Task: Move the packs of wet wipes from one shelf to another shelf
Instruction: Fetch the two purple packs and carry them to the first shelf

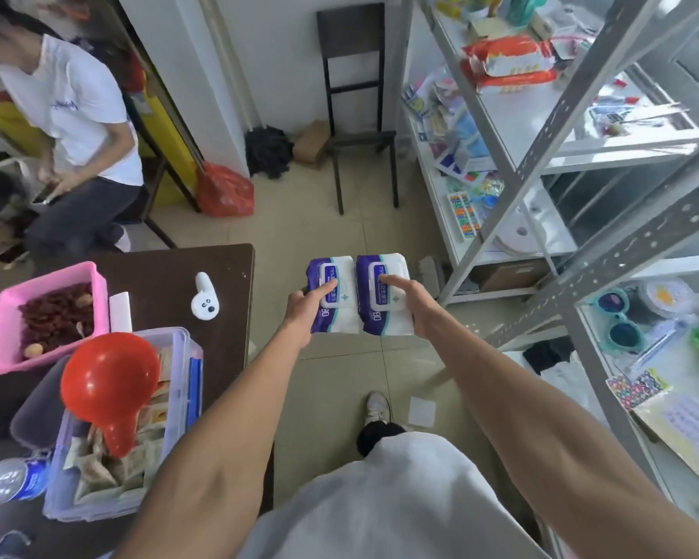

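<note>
I hold two purple-and-white packs of wet wipes side by side over the tiled floor, in front of me. My left hand (305, 306) grips the left pack (331, 292) with the thumb on its white lid. My right hand (414, 304) grips the right pack (382, 292), the index finger lying on its lid. To my right stands the grey metal shelf unit (574, 94) with white boards. Two orange-and-white packs (509, 64) lie stacked on one of its upper boards.
A dark table (227, 276) at my left carries a pink basket (49, 312), a clear box (126, 421) with a red balloon (106, 385), and a water bottle (11, 480). A seated person (77, 127) is at far left. A dark chair (356, 115) stands ahead.
</note>
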